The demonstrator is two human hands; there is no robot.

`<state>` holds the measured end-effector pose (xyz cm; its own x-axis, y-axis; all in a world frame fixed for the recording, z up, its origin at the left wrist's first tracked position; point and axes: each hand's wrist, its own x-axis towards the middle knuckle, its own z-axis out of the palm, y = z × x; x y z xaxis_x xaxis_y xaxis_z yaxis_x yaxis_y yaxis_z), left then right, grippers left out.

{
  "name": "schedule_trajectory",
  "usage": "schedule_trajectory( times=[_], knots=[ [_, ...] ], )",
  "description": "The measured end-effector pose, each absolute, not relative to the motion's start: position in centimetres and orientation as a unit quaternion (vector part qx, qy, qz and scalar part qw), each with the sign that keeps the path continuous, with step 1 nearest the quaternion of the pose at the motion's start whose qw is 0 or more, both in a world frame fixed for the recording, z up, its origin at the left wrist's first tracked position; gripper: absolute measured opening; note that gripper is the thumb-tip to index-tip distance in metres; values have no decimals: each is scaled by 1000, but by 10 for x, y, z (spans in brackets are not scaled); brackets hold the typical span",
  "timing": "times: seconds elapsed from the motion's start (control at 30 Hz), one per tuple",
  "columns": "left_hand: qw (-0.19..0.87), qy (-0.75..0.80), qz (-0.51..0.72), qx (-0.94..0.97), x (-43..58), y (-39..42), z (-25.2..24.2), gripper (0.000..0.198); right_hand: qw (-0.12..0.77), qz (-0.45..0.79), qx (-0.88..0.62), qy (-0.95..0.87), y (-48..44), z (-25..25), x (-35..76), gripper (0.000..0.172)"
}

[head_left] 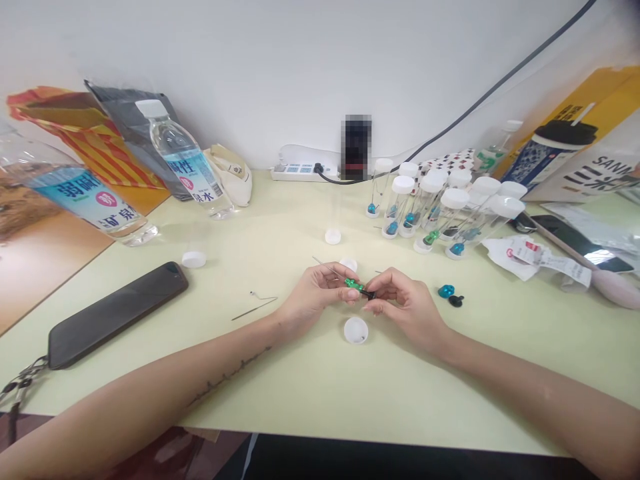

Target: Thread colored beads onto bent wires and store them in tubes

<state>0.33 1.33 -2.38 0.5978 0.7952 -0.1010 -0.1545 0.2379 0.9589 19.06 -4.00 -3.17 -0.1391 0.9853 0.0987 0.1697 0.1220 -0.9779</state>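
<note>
Green metal needle tool (354,285), slim and shiny with a thin steel wire running out its far-left end, sits pinched between both my hands just above the pale yellow-green matte tabletop (310,387). My left hand (313,298) closes thumb and forefinger on its green barrel; my right hand (403,308) grips a small black cap-like piece (370,294) at the tool's right end (I cannot tell whether the two parts are joined). Just near of my fingers lies a round white plastic cap (355,330), smooth and shallow. To the right rest a teal bead-like part (446,291) and a black one (455,301), touching. Further off stands a cluster of clear plastic tubes with white caps (440,200).
</note>
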Motion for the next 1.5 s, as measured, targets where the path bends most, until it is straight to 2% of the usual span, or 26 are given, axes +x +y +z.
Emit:
schedule_trajectory(
  times=[0.2, 0.47, 0.7, 0.9, 1.07, 1.23, 1.33, 1.5],
  knots=[
    [714, 318, 329, 530, 3, 12, -24, 21, 456, 454, -474, -601, -40, -30, 190, 17],
    [697, 333, 368, 517, 4, 10, -26, 23, 472, 392, -476, -631, -39, -29, 190, 14],
    [668, 341, 382, 540, 5, 7, -22, 20, 465, 399, -472, -634, -38, -31, 190, 15],
    [551, 314, 454, 626, 4, 2, -22, 14, 451, 497, -423, -609, -35, -28, 190, 19],
    [463, 267, 476, 698, 3, 0, -25, 18, 453, 569, -368, -580, -32, -27, 191, 21],
    [486, 289, 435, 701, 3, -1, -22, 15, 443, 572, -370, -583, -31, -29, 193, 19],
    [516, 323, 404, 684, 2, 0, -19, 20, 444, 544, -384, -599, -31, -27, 194, 19],
    [596, 382, 361, 607, 3, 3, -16, 21, 436, 388, -452, -675, -30, -27, 197, 20]
  ],
)
